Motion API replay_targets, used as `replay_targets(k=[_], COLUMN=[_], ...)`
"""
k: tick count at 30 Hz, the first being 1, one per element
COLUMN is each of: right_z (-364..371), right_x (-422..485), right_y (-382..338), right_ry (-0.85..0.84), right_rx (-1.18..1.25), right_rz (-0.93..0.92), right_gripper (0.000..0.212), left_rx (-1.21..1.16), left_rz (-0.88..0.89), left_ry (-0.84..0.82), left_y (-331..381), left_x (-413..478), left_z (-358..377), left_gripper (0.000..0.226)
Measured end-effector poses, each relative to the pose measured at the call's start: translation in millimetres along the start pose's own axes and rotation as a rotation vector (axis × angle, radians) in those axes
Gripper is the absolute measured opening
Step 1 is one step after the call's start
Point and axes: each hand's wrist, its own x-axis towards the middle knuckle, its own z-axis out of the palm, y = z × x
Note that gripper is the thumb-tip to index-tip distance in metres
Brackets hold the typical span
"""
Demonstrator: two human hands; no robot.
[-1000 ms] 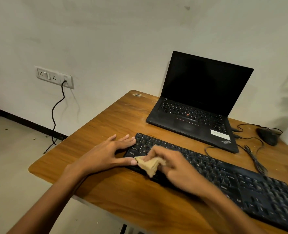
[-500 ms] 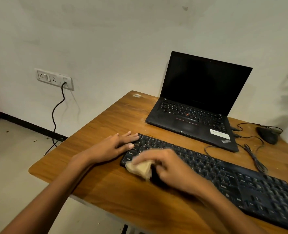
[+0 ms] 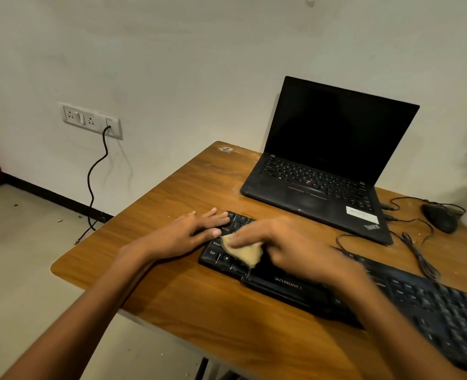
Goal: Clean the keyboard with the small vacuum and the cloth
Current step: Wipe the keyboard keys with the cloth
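A black keyboard (image 3: 432, 305) lies slantwise on the wooden table (image 3: 227, 319), running from the middle to the lower right. My right hand (image 3: 290, 242) presses a small tan cloth (image 3: 244, 252) onto the keys near the keyboard's left end, fingers closed over it. My left hand (image 3: 188, 233) lies flat with fingers apart on the keyboard's left corner, touching the top-left keys. No vacuum is in view.
An open black laptop (image 3: 323, 171) with a dark screen stands behind the keyboard. A black mouse (image 3: 440, 216) and loose cables (image 3: 416, 248) lie at the right. A wall socket (image 3: 89, 120) with a plugged black cord is at the left, past the table's left edge.
My right hand moved the cloth left along the keys, then slightly back up over the left-end keys. My left hand shifted a little further onto the keyboard's corner.
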Motion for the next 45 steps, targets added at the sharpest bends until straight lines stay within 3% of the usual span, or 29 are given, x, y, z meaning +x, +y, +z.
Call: replay_targets(k=[3,9,13,16,20,22,24,27,31,35,37,40,42,45], right_z=[23,-4,10,29,15,2,-4,11,51,37,30,36,43,49], right_x=[8,-19,4,5,-30,-42,-42,-26,-19,-33,-31,-24,-28,-40], right_y=[0,24,-2,-9,14,21,25,24,10,9,13,13,5,-11], right_ry=[-0.072,-0.130,0.000,-0.053,-0.147,-0.184,-0.005,0.222,0.202,0.068,0.148,0.263,0.232,0.046], right_rx=[0.015,-0.009,-0.033,-0.054,0.054,0.177,0.275,0.256,0.114,0.343,0.388,0.217,0.184,0.325], right_rz=[-0.100,0.061,-0.070,-0.181,-0.026,0.065,0.133,0.164,0.090,0.051,0.079,0.150,0.113,-0.004], right_gripper=[0.059,0.044,0.044,0.051,0.047,0.056,0.069,0.068,0.062,0.068,0.070,0.059,0.056,0.061], left_rx=[-0.004,0.016,0.032,0.013,0.022,0.020,-0.034,-0.127,-0.031,-0.051,-0.026,0.003,0.026,0.029], left_rz=[0.003,0.009,0.012,0.008,0.010,-0.001,0.008,0.009,0.004,-0.009,0.000,-0.014,-0.006,-0.002], left_ry=[0.001,0.001,-0.003,-0.013,-0.008,-0.015,-0.013,-0.008,-0.013,-0.008,-0.001,0.016,0.026,0.038], left_y=[2,1,4,3,2,2,3,12,19,16,16,17,16,13], left_x=[-1,0,0,-1,1,1,2,4,5,4,4,3,3,3], left_z=[-1,-1,-1,-2,-3,-4,-8,-8,1,4,6,9,9,10], left_gripper=[0.049,0.046,0.046,0.046,0.045,0.044,0.042,0.044,0.050,0.050,0.050,0.049,0.049,0.049])
